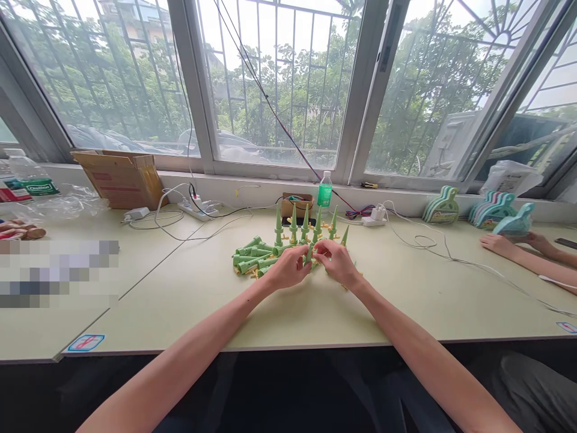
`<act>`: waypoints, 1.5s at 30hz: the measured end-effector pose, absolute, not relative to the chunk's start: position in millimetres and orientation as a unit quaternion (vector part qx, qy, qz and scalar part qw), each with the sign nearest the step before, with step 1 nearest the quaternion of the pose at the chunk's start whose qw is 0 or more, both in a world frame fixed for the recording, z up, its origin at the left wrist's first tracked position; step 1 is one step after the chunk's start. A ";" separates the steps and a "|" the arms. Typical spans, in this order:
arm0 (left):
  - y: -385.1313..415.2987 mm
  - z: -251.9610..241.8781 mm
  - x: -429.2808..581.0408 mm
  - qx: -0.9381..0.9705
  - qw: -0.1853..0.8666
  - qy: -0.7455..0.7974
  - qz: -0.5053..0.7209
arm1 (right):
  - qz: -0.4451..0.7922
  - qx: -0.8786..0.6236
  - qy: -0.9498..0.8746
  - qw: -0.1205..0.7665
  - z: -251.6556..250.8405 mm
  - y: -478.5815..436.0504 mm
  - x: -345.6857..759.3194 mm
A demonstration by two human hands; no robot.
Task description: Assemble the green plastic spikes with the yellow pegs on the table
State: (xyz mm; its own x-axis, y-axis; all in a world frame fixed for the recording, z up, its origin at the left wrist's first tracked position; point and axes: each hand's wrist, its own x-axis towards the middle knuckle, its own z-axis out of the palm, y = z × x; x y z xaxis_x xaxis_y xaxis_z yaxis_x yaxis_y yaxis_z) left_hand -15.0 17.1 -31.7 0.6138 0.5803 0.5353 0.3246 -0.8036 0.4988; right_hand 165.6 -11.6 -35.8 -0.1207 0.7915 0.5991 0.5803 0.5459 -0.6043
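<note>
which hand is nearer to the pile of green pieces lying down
Left. The left hand is at the right end of the pile; the right hand is farther right, beyond the left one.

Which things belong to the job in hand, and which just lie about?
Belonging, likely:
- green piece between left hand and right hand
- upright green spikes
- heaped green tubes

Lying about, likely:
- large cardboard box
- bottle behind the spikes
- left power strip

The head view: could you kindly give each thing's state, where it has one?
Left hand: closed on a spike
Right hand: curled beside it
Back spikes: upright
Piled spikes: lying down
Middle bottle: upright
Left bottle: upright
Left strip: plug inserted
Carton: top looks open
</note>
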 end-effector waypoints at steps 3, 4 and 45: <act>15.5 -30.2 -14.8 0.879 0.196 0.249 0.356 | 0.115 -0.455 -0.740 0.482 -36.6 -11.5 164.8; 15.1 -29.8 -14.7 0.878 0.201 0.247 0.356 | 0.115 -0.452 -0.739 0.486 -36.7 -11.5 164.6; 7.3 -22.6 -12.1 0.824 0.333 0.263 0.376 | 0.092 -0.454 -0.713 0.527 -31.3 -16.2 161.0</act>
State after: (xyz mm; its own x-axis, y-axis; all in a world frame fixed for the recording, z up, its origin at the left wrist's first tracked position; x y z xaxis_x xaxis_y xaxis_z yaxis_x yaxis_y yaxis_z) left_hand -12.1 7.3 -22.6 0.5787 0.6837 0.4445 0.1822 -0.6397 0.7467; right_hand 161.0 -16.2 -31.3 -0.0327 0.7442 0.6672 0.5509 0.5704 -0.6093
